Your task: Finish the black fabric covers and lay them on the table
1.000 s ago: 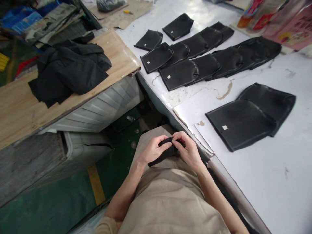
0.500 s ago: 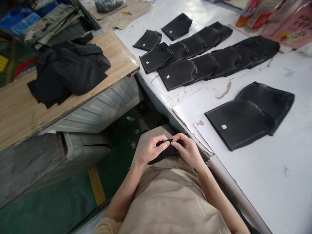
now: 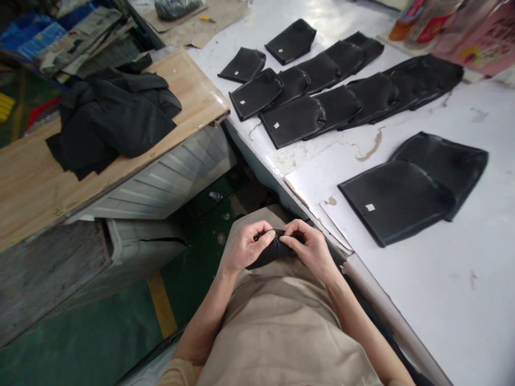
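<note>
Over my lap, my left hand (image 3: 250, 244) pinches the top edge of a black leather-like piece (image 3: 272, 253) between thumb and fingers. A short way along the same edge, my right hand (image 3: 309, 244) pinches it too, thumb toward me. The piece hangs down against the tan apron, and its far side is hidden. To the right on the white table, two flat black pieces (image 3: 398, 201) overlap, the nearer bearing a small white sticker. Farther off, similar black pieces (image 3: 293, 118) lie in overlapping rows.
A heap of black material (image 3: 116, 115) rests on the wooden board (image 3: 201, 96) at left. Bottles (image 3: 426, 24) and a pink package (image 3: 483, 40) stand at the back right of the white table (image 3: 450, 289). A yellow-handled tool (image 3: 206, 19) lies at the back.
My left hand has shifted slightly left, so the thumbs are farther apart and more of the black piece's edge shows between them. The right hand stays nearly in place.
</note>
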Action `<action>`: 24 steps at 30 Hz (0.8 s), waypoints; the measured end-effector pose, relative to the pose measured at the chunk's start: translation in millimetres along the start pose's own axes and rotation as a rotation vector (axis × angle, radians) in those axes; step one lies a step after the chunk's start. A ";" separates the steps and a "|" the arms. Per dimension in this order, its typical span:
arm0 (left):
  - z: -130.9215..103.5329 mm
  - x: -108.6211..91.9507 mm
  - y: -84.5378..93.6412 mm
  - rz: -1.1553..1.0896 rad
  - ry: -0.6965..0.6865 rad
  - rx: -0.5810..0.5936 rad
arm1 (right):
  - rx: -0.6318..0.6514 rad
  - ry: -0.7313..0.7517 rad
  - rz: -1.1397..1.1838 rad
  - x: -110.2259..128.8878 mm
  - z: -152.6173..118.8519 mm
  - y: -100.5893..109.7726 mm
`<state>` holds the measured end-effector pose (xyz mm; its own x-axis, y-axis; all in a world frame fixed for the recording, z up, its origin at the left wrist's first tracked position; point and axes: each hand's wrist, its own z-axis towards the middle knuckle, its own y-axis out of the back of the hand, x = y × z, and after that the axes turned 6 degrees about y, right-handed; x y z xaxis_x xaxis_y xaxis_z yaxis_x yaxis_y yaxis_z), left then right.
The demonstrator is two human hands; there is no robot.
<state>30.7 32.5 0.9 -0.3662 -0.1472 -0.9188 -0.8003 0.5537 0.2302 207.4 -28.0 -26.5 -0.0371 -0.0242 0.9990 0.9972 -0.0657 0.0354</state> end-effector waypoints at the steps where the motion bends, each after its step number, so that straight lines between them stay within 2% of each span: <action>1: -0.4 0.3 0.6 -0.006 0.001 -0.022 | 0.009 -0.002 -0.005 0.0 0.2 1.1; 8: -3.9 6.0 2.6 -0.074 -0.024 -0.096 | -0.001 -0.012 -0.044 2.3 1.2 0.3; 14: -1.9 16.0 3.0 -0.207 0.051 -0.077 | 0.003 -0.048 -0.020 7.6 3.9 -3.4; 18: -2.0 14.9 5.9 -0.187 0.049 -0.055 | 0.023 -0.060 0.012 7.0 5.0 -5.5; 21: -3.2 14.7 9.5 -0.202 0.021 -0.101 | 0.017 -0.066 0.015 3.2 6.1 -4.4; 24: -3.2 17.8 15.3 -0.328 0.045 -0.150 | 0.067 -0.049 -0.035 1.1 8.1 3.3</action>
<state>10.4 35.8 -10.9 -0.0963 -0.3346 -0.9374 -0.9382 0.3450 -0.0268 211.2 -20.2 -25.1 -0.0703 0.0260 0.9972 0.9975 0.0009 0.0703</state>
